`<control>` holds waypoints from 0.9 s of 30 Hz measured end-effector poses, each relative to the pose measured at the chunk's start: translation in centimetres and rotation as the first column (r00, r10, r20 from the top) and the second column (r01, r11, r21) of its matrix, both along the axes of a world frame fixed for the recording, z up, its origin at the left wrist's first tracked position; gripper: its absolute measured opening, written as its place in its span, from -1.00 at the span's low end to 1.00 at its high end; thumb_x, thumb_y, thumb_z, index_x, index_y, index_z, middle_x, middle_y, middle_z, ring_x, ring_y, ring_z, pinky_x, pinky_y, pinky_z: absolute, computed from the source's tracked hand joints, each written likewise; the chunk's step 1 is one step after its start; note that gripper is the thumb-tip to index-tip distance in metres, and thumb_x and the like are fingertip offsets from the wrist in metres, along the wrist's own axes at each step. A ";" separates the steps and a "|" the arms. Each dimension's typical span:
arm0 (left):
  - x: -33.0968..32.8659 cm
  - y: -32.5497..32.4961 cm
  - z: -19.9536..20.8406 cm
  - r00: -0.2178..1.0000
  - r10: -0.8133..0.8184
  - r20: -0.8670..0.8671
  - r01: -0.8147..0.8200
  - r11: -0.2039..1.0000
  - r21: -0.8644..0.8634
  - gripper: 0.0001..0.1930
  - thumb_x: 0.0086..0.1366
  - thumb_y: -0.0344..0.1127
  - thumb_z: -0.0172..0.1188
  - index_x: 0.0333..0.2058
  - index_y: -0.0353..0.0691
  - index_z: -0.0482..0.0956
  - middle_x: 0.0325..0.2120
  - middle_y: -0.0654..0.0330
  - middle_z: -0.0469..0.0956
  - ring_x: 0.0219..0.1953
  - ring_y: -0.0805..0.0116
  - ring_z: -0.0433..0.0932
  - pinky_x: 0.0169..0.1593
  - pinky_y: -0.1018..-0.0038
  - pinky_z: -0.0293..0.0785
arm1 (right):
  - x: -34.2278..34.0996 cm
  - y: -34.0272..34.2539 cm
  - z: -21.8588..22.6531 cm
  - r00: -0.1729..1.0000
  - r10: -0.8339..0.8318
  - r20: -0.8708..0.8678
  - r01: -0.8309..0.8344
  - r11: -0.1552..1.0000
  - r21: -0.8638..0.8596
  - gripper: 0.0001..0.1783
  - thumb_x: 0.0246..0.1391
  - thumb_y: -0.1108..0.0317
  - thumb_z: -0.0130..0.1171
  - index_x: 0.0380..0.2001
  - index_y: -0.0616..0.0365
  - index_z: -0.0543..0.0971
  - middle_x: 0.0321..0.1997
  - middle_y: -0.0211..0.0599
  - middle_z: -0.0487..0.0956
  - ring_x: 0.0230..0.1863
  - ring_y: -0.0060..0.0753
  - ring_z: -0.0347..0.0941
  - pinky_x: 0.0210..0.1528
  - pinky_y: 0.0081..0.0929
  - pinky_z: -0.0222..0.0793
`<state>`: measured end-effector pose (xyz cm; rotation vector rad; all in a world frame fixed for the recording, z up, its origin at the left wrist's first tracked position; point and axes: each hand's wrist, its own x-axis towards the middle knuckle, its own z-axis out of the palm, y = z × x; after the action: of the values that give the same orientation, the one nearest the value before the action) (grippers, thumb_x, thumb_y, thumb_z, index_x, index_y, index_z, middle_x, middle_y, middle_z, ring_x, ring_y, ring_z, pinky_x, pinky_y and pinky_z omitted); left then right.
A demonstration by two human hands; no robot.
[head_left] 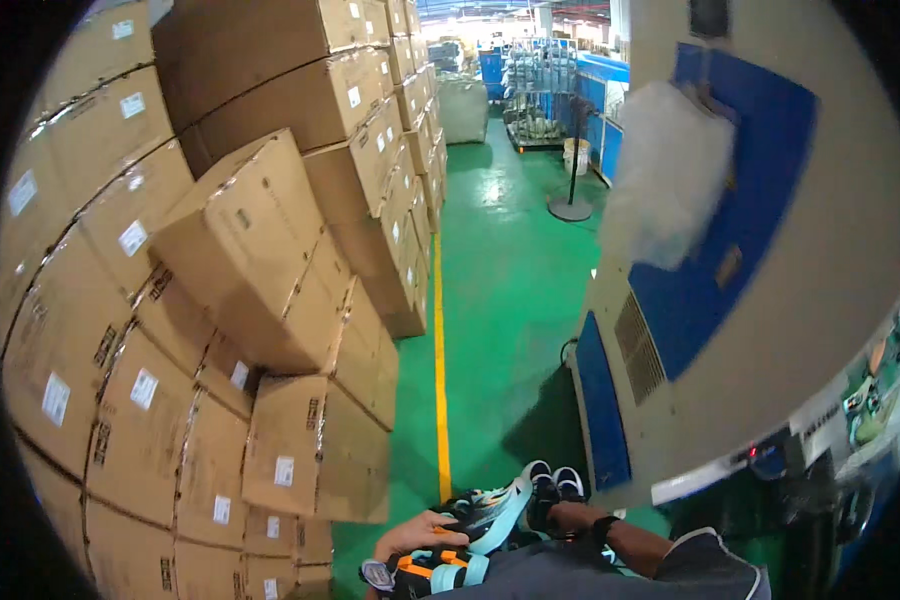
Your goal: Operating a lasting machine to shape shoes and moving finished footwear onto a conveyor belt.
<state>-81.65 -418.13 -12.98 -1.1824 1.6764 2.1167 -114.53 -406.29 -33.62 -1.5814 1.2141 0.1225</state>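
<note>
At the lower edge, my left hand (pixel 425 533) is closed over brightly coloured sneakers held close to my body. One sneaker (pixel 498 518) is turquoise, white and black, with its sole edge to the right. Below the hand, by my wrist, is a black sneaker with orange and turquoise parts (pixel 442 572). My right hand (pixel 573 518), a dark band at its wrist, looks curled just right of the turquoise sneaker; what its fingers hold is hidden. Beyond it show two dark shoes with white trim (pixel 568 484); whether I wear them I cannot tell.
Brown cartons (pixel 310 440) are stacked high along the left, some jutting out. A yellow line (pixel 440 380) runs along the green floor (pixel 500 290). A large beige and blue machine (pixel 690 380) stands close on the right. Farther ahead are a black stand (pixel 570 208) and a loaded rack (pixel 538 95).
</note>
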 end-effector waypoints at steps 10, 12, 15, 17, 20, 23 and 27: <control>-14.3 -41.4 -3.0 0.982 -0.187 0.026 0.184 0.977 0.105 -0.64 0.24 -0.07 0.31 -0.21 -0.29 0.65 -0.39 0.33 0.60 -0.31 0.58 0.45 -0.23 0.60 0.36 | -9.1 -38.3 1.2 0.988 -0.146 -0.039 0.134 0.966 -0.222 -0.70 -0.02 0.31 0.18 -0.16 0.07 0.62 -0.19 -0.02 0.63 -0.11 0.01 0.57 -0.07 -0.13 0.49; -17.7 -49.3 -4.6 0.968 -0.247 0.048 0.247 0.969 0.009 -0.64 0.24 -0.08 0.30 -0.19 -0.28 0.65 -0.38 0.31 0.61 -0.30 0.56 0.47 -0.20 0.59 0.37 | -12.7 -47.4 3.4 0.974 -0.194 -0.117 0.191 0.981 -0.035 -0.69 0.00 0.33 0.18 -0.14 0.10 0.60 -0.19 0.01 0.62 -0.11 0.01 0.57 -0.07 -0.12 0.49; -22.8 -61.8 -6.3 0.980 -0.188 0.061 0.191 0.981 -0.039 -0.69 0.23 -0.14 0.32 -0.22 -0.28 0.65 -0.43 0.34 0.59 -0.36 0.60 0.47 -0.26 0.59 0.37 | -19.2 -60.9 2.5 0.968 -0.220 -0.121 0.209 0.973 -0.098 -0.70 0.00 0.33 0.20 -0.16 0.15 0.60 -0.22 0.03 0.62 -0.11 0.01 0.57 -0.09 -0.11 0.49; -25.2 -69.8 -5.4 0.995 -0.082 0.055 0.080 0.996 0.031 -0.74 0.22 -0.19 0.33 -0.27 -0.29 0.65 -0.50 0.38 0.56 -0.42 0.65 0.45 -0.35 0.60 0.36 | -22.0 -69.5 2.5 0.975 -0.136 -0.175 0.125 0.989 -0.073 -0.73 -0.01 0.35 0.19 -0.20 0.15 0.62 -0.21 0.05 0.63 -0.08 0.02 0.57 -0.08 -0.12 0.48; -31.6 -80.6 -2.0 0.944 -0.286 0.163 0.299 0.952 -0.059 -0.64 0.24 -0.08 0.28 -0.11 -0.22 0.64 -0.36 0.25 0.63 -0.27 0.56 0.51 -0.16 0.58 0.40 | -27.3 -78.6 1.4 0.982 -0.148 -0.122 0.147 0.989 -0.016 -0.73 -0.03 0.35 0.20 -0.20 0.15 0.62 -0.20 0.05 0.63 -0.06 0.04 0.56 -0.07 -0.13 0.48; -35.4 -92.0 -5.0 0.973 -0.230 0.031 0.229 0.973 0.028 -0.57 0.24 -0.02 0.28 -0.14 -0.31 0.63 -0.40 0.26 0.61 -0.31 0.57 0.48 -0.22 0.57 0.40 | -33.2 -88.9 -2.0 0.985 -0.162 -0.057 0.163 0.986 0.012 -0.62 -0.09 0.40 0.22 -0.11 0.11 0.60 -0.17 -0.02 0.63 -0.05 0.01 0.56 -0.08 -0.17 0.49; -42.8 -107.2 -8.8 0.935 -0.356 -0.004 0.354 0.931 -0.089 -0.52 0.22 0.03 0.29 -0.14 -0.33 0.63 -0.40 0.30 0.60 -0.33 0.60 0.47 -0.27 0.58 0.39 | -39.7 -102.4 -6.6 0.973 -0.214 -0.090 0.216 0.976 0.010 -0.60 -0.12 0.40 0.24 -0.11 0.11 0.58 -0.19 -0.02 0.63 -0.07 0.00 0.57 -0.08 -0.18 0.48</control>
<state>-124.40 -525.35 -21.81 -0.8024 1.8444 1.8551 -154.22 -508.71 -40.17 -1.4301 1.4415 0.0648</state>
